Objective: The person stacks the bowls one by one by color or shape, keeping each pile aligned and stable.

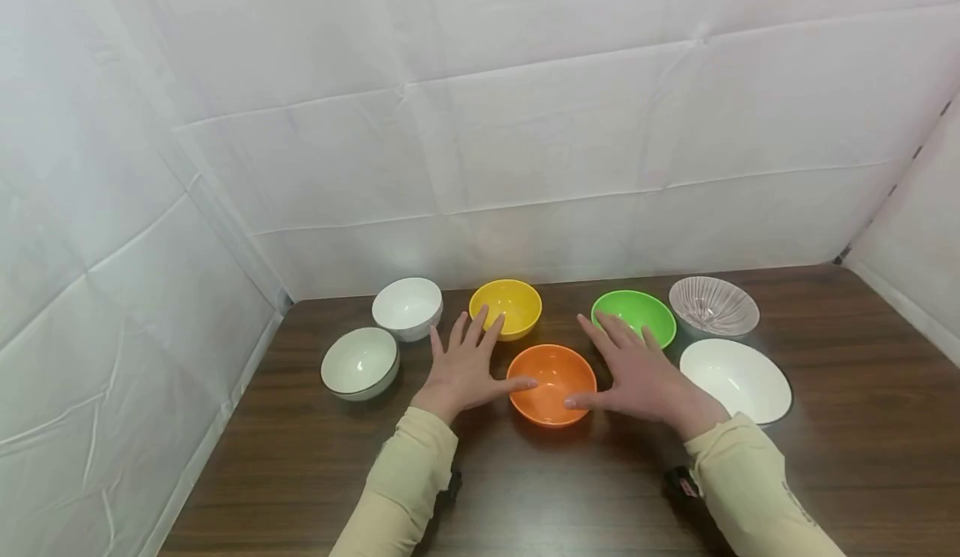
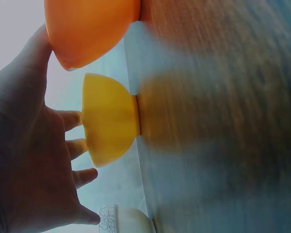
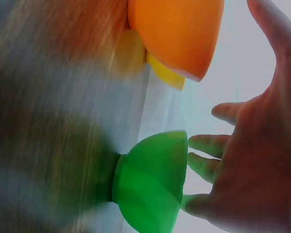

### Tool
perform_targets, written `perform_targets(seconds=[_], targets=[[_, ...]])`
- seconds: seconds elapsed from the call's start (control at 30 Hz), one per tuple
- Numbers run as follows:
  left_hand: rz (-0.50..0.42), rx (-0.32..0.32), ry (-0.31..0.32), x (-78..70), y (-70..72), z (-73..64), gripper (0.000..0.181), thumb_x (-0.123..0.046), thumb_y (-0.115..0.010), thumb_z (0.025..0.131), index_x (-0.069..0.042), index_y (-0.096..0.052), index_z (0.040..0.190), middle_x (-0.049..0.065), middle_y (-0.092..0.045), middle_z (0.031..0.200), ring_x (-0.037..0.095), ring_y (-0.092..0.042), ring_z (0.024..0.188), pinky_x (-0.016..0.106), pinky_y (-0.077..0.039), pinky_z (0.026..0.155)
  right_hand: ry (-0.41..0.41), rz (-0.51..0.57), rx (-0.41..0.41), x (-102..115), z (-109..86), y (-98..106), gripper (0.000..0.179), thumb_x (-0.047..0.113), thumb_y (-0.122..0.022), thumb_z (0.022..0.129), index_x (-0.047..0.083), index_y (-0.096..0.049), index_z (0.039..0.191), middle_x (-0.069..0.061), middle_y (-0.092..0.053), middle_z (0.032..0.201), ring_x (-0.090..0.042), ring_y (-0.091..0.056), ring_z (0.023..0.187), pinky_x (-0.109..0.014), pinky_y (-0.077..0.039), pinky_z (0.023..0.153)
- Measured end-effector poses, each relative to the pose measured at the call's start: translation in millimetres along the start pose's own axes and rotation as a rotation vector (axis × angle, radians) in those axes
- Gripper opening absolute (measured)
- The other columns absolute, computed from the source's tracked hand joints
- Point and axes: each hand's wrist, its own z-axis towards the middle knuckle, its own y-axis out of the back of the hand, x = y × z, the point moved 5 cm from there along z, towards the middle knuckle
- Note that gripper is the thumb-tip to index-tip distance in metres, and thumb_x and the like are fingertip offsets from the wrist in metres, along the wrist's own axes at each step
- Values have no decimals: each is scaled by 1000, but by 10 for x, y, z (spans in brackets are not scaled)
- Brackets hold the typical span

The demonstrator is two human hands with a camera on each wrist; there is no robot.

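Left of left hand (image 1: pixel 461 373), near: pale dark-rimmed bowl (image 1: pixel 360 363), with white bowl (image 1: pixel 407 305) farther out, all on wood-grain surface (image 1: pixel 555 499). Left hand: fingers spread wide, holding nothing. Just beyond its fingers: yellow bowl (image 1: pixel 510 300). Between left hand and right hand (image 1: pixel 641 378): orange bowl (image 1: pixel 553 373), both thumbs reaching over it; left thumb's contact with rim cannot be told. Right hand: likewise wide, gripping nothing. By its fingertips: green bowl (image 1: pixel 637 308). Right of it: striped bowl (image 1: pixel 714 303) farther, white dark-rimmed bowl (image 1: pixel 738 378) nearer.
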Motion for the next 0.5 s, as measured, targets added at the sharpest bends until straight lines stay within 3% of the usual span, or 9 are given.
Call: perform_targets(seconds=[0.5], targets=[[-2, -7, 1, 13, -11, -8, 102, -82, -52, 79, -27, -23, 160, 5, -10, 170, 38, -11, 155, 71, -3, 120, 52, 20, -6, 103, -2, -97, 116, 73, -73, 70, 4, -32, 155, -22, -31, 160, -40, -29, 149, -67, -15, 121]])
